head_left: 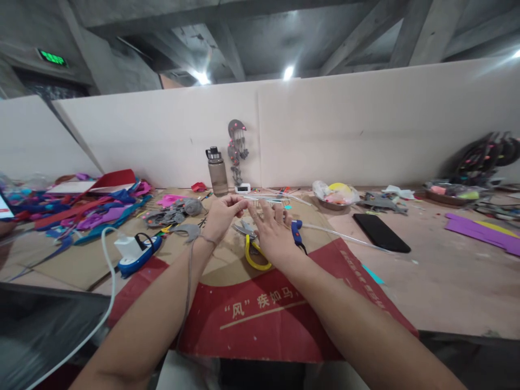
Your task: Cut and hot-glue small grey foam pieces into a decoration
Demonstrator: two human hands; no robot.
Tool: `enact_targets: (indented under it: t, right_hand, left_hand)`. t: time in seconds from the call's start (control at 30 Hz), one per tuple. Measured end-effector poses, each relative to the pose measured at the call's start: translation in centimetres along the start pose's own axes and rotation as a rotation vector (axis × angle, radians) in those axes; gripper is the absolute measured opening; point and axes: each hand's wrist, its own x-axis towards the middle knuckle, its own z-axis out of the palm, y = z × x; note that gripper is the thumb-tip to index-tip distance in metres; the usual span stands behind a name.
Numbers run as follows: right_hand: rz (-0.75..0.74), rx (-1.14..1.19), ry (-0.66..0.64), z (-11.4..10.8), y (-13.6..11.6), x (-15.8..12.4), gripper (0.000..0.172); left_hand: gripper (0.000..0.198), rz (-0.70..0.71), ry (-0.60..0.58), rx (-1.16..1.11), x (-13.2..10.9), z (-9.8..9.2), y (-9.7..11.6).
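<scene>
My left hand (221, 218) is closed in a pinch above the middle of the work surface; whatever lies between its fingertips is too small to make out. Almost touching those fingertips is the index finger of my right hand (273, 230), whose thumb is hidden and whose other fingers are loosely bent. A thin grey cord (189, 276) crosses my left wrist and hangs down along the forearm. Below my hands lie scissors with yellow handles (257, 264). A crescent-shaped grey felt piece (187, 232) is beside my left wrist, and a blue glue gun (297, 232) lies right of my right hand.
A red-printed cardboard sheet (252, 330) covers the table's front. Left are a blue power strip (140, 257) with a white plug and piled colored felt (101, 208). Behind stand a bottle (218, 174) and a grey hanging ornament (235, 149). A black phone (381, 233) lies right.
</scene>
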Motion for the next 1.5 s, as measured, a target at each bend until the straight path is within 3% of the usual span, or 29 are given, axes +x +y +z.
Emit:
enact_targets:
  t: [0.1, 0.2, 0.43, 0.6, 0.8, 0.97, 1.07, 1.27, 1.37, 1.5]
  right_hand:
    - [-0.023, -0.04, 0.068, 1.2, 0.0, 0.0, 0.071]
    - [-0.032, -0.049, 0.113, 2.0, -0.1, 0.0, 0.068]
    - [0.015, 0.062, 0.019, 0.5, -0.4, -0.1, 0.067]
    - [0.046, 0.199, 0.065, -0.1, -0.5, 0.0, 0.078]
    - [0.004, 0.153, 0.042, 0.0, -0.1, 0.0, 0.082]
    - [0.007, 0.07, -0.02, -0.3, 0.1, -0.1, 0.077]
    - [-0.003, 0.003, -0.012, 0.1, 0.0, -0.1, 0.076]
    - [-0.005, -0.032, 0.045, 0.2, -0.1, -0.2, 0.081]
    - [0.01, -0.031, 0.048, -0.1, -0.1, -0.2, 0.083]
    - [0.001, -0.021, 0.034, -0.1, 0.0, -0.2, 0.079]
  left_hand:
    - [0.026, 0.018, -0.033, 0.161, 0.0, -0.2, 0.1]
    - [0.028, -0.004, -0.081, 0.17, 0.1, -0.2, -0.1]
    - [0.034, -0.141, -0.199, -0.226, 0.2, 0.0, 0.4]
    - [0.03, -0.17, -0.222, -0.535, -0.1, 0.2, 1.0]
    - [0.03, -0.115, -0.175, -0.393, -0.1, 0.2, 1.0]
    - [0.022, 0.023, -0.129, -0.045, -0.3, -0.3, 1.5]
    - [0.014, 0.021, -0.114, 0.11, -0.4, -0.4, 1.2]
    - [0.01, -0.113, -0.084, -0.135, -0.1, -0.2, 1.0]
    - [0.014, -0.151, -0.123, -0.264, -0.3, 0.0, 1.5]
    - [0.015, -0.143, -0.141, -0.271, -0.5, 0.2, 1.7]
